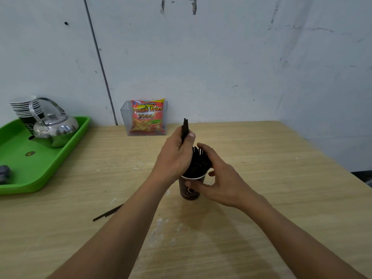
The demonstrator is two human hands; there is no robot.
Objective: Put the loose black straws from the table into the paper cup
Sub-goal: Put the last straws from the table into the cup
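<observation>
Red packet (148,117) reads "French Fries 2000"; left hand (175,156) grips straws (185,125).

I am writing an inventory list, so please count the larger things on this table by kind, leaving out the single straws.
Green tray: 1
Steel kettle: 1
Stack of paper cups: 1
Clear plastic box: 1
French Fries snack packet: 1
Paper cup with straws: 1
Unclear dark object on tray: 1
Total: 7

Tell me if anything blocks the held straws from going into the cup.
Nothing separate. The held straws in the left hand are just above the cup, whose mouth is crowded with standing straws; the right hand holds its side.
</observation>
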